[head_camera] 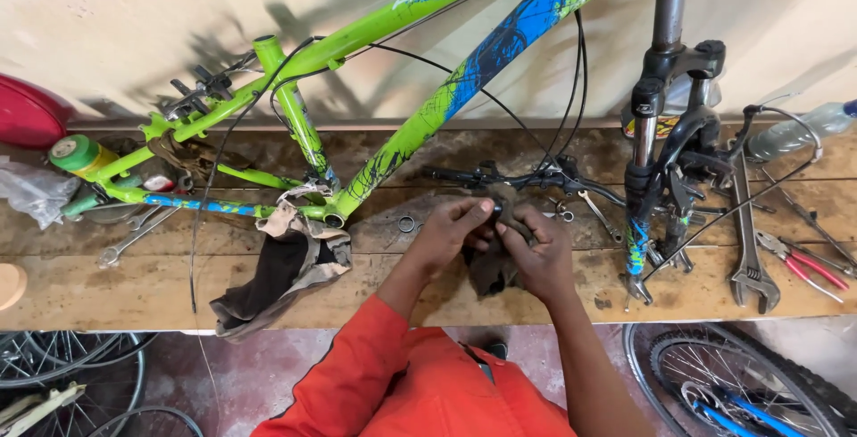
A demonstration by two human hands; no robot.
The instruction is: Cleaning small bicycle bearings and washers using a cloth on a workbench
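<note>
Looking down at the workbench (pixel 107 290), the biggest thing is the green and blue bike frame (pixel 428 80), lying flat across the planks with its top against the far wall, I reckon so it can't roll while parts come off. The suspension fork (pixel 656 133) sits at the right end, legs pointing at the near edge. A grubby cloth (pixel 277 276) hangs off the bottom bracket and droops over the near edge, handy for wiping.

Right of the fork: a big adjustable wrench (pixel 748 249), red-handled pliers (pixel 803 263) and a clear bottle (pixel 794 133), so that side is crowded. A spanner (pixel 134 239) and a green tape roll (pixel 76 153) sit far left. The open room is the bare strip of plank along the near edge, left of centre.

My left hand (pixel 451 232) and right hand (pixel 536 249) meet mid-bench, fingers closed narrow round a small dark part (pixel 502 209) wrapped in a dark rag (pixel 489 269), just near of the black handlebar (pixel 500 176). A small metal ring (pixel 407 223) lies just left of them.
</note>
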